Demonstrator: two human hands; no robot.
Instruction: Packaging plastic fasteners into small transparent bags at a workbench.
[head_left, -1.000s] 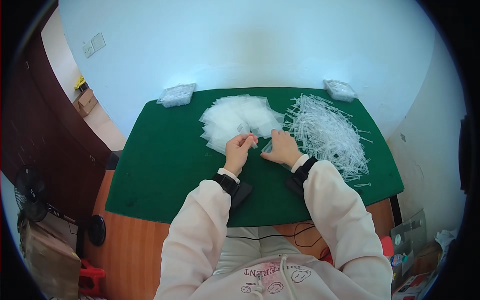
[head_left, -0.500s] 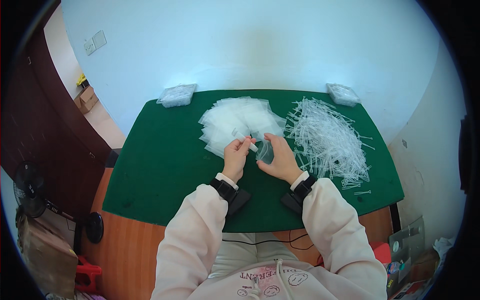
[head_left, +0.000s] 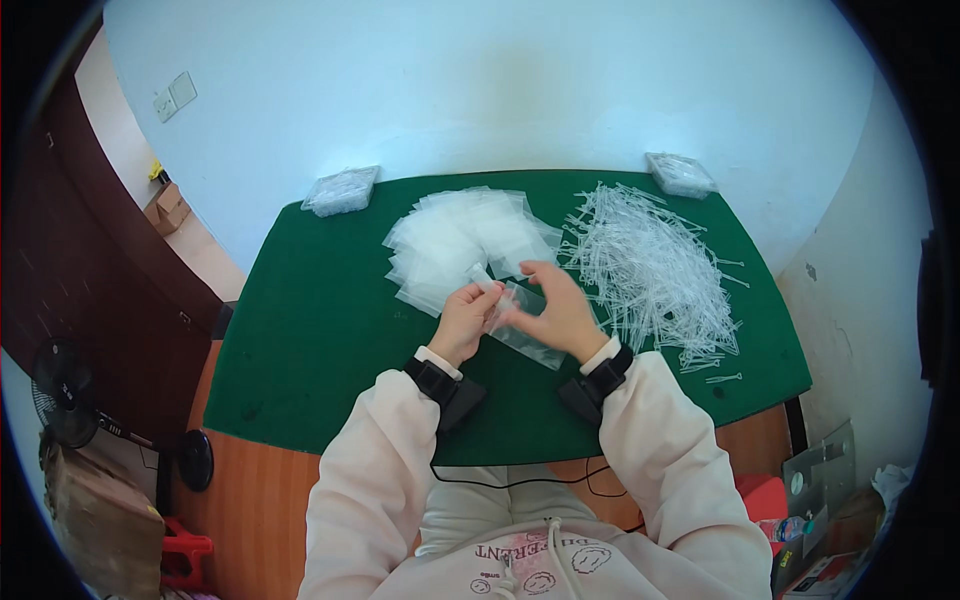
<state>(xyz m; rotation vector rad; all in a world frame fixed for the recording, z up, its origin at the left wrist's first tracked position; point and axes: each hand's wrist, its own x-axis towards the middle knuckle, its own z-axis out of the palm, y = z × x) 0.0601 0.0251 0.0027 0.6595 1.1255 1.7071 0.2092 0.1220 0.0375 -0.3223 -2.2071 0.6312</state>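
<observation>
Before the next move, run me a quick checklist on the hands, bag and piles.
1. Left hand has the clear bag: ok, pinched between thumb and fingers.
2. Right hand closed on the bag: not ok, thumb and forefinger are spread apart.
3. Bag loaded: cannot tell, blur and glare hide any contents.
4. Bag pile near the hands: ok, just beyond them.
5. Pile of clear plastic sticks near the right hand: ok, to its right.
6. All sticks gathered: not ok, a stray stick lies at the pile's near end.
</observation>
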